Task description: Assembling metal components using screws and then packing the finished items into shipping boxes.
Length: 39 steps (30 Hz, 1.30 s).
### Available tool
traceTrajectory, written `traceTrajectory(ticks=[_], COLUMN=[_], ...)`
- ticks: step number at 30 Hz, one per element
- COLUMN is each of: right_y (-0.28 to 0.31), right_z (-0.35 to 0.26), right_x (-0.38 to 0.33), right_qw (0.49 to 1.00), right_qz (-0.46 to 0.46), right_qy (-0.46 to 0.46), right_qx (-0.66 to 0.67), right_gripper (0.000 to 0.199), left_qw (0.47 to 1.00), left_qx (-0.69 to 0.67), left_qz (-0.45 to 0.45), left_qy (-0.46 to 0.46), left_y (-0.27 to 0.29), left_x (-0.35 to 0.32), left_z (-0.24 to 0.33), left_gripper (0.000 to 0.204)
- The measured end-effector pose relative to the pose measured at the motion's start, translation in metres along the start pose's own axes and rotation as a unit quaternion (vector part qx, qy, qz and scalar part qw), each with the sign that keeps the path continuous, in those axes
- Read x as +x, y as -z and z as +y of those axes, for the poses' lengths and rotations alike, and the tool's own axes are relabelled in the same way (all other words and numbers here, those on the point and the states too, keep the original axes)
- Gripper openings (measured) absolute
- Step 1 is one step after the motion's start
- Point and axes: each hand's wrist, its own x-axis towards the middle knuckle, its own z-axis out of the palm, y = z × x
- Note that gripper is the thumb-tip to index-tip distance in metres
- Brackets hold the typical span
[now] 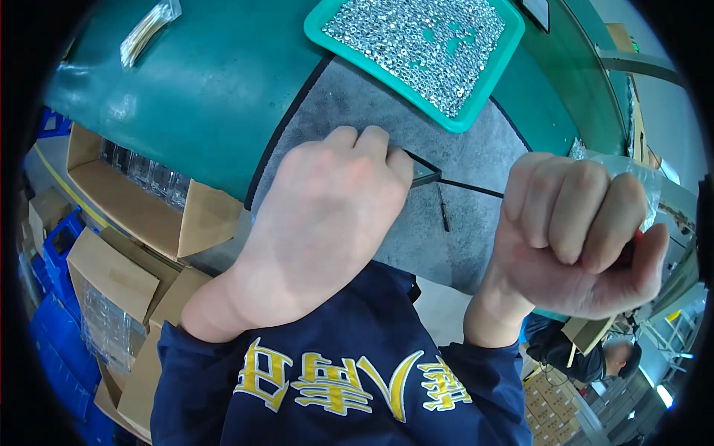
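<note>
My left hand (335, 201) is closed over a dark, thin-edged part (425, 177) above the grey cloth mat; most of that part is hidden under the fingers. From its corner a narrow black strip (471, 187) runs right toward my right hand (576, 223). That hand is raised and curled into a fist, its thumb bent in at the far right. A bit of red and something dark show between thumb and fingers, too little to name. On the mat between my hands lies a thin dark rod-like tool (444, 208).
A green tray (462, 123) full of small shiny metal pieces overlaps the grey mat (331, 100) at the back. Bundled thin sticks in a clear bag (145, 37) lie far left. Open cardboard boxes (126, 201) stand left of the green table (216, 82). Another person (587, 357) is at lower right.
</note>
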Motion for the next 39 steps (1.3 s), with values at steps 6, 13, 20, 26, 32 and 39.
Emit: traceTrajectory(ticks=[6,13,20,26,32,39], right_y=[-0.005,-0.014,-0.016,-0.056,-0.062,-0.048], right_z=[-0.007,0.004,-0.004,0.005,0.020,0.005], right_x=[-0.031,-0.052,-0.043,-0.029,-0.025,-0.018], right_qw=[0.998,0.981,0.981,0.958,0.910,0.931], right_qz=[0.040,0.047,-0.027,-0.015,-0.137,-0.134], right_qy=[0.020,0.115,0.105,0.159,0.180,0.137], right_qx=[-0.037,-0.146,-0.163,-0.236,-0.347,-0.312], right_gripper=[0.044,0.043,0.045,0.026,0.023,0.033], left_qw=[1.000,0.999,0.997,0.998,0.998,0.997], left_qx=[-0.003,-0.014,-0.067,-0.049,-0.054,-0.043], left_qz=[-0.009,-0.035,0.014,0.018,-0.026,-0.068], left_qy=[0.005,-0.002,-0.024,-0.031,-0.013,0.009], left_y=[0.004,0.007,0.007,0.002,0.002,0.005], left_x=[-0.001,0.004,0.007,0.003,0.006,0.011], left_z=[0.002,-0.005,-0.010,-0.007,-0.004,-0.002], left_gripper=[0.020,0.024,0.004,0.014,0.027,0.038])
